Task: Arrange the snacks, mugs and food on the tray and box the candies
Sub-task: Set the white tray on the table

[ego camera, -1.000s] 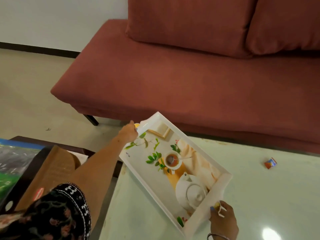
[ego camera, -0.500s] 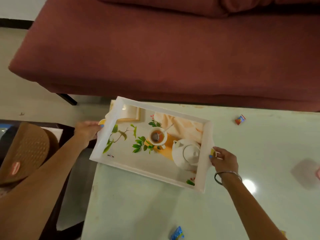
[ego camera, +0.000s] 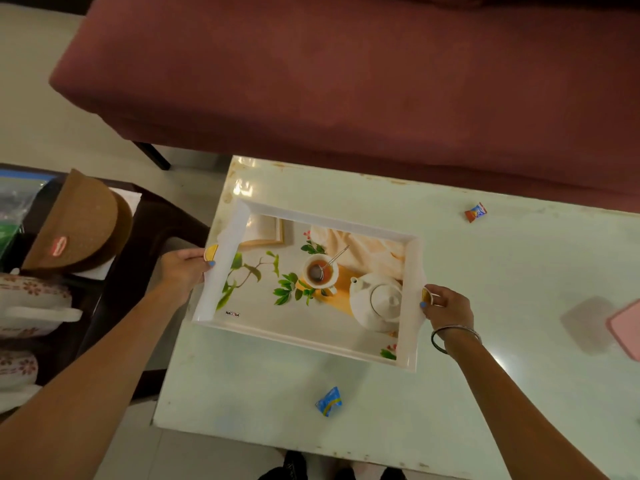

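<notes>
The tray [ego camera: 308, 337] is gripped at its short ends by the left hand [ego camera: 183, 271] and the right hand [ego camera: 446, 306], fingers closed on each rim, at the left end of the pale table [ego camera: 519, 271]. It is best lowered level and released only once flat. It is white, rimmed, printed with a teapot scene, and empty. Two wrapped candies [ego camera: 329, 401] lie apart on the table.

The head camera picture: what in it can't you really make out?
- Pink object: cut off by the right edge of the head view.
- Candy wrappers, red and blue: print too small to read.
- Tray: whether it touches the table is unclear.
- Left hand, right hand: fingers under the tray ends are hidden.
</notes>
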`<state>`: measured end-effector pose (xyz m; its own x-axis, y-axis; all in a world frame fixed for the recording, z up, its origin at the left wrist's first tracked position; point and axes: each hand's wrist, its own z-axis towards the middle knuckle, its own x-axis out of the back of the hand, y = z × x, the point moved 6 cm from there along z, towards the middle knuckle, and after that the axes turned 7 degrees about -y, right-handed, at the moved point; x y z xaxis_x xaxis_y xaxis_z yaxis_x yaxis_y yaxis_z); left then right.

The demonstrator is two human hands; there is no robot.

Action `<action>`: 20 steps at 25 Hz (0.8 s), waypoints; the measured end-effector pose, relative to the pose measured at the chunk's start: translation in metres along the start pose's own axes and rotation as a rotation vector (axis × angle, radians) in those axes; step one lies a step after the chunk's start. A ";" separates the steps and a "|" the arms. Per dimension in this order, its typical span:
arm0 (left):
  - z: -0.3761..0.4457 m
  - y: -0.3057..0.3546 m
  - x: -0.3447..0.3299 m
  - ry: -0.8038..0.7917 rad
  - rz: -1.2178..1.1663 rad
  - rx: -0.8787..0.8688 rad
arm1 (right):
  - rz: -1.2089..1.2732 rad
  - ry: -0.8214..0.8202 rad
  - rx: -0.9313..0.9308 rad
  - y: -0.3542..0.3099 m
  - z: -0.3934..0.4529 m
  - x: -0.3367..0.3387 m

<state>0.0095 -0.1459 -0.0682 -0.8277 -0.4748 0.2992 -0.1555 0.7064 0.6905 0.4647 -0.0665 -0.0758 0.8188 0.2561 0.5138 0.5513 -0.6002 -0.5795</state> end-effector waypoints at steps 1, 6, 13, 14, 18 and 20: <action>0.000 -0.003 -0.002 0.012 0.009 -0.003 | -0.003 0.004 0.006 0.004 0.001 0.001; -0.002 -0.011 -0.009 0.047 0.040 -0.004 | -0.027 -0.001 0.024 0.011 0.005 0.002; 0.002 -0.019 -0.009 0.084 0.053 0.019 | -0.074 0.001 0.061 0.010 0.009 0.004; 0.002 -0.019 -0.009 0.093 0.057 0.022 | -0.076 0.006 0.059 0.010 0.010 0.004; 0.005 -0.019 -0.008 0.125 0.085 0.035 | -0.103 0.020 0.045 0.008 0.011 0.002; 0.003 -0.017 -0.008 0.148 0.158 0.026 | -0.145 0.006 0.034 0.006 0.013 0.001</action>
<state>0.0171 -0.1522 -0.0847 -0.7552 -0.4272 0.4972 -0.0453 0.7907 0.6105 0.4707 -0.0594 -0.0871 0.7293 0.3339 0.5972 0.6690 -0.5313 -0.5198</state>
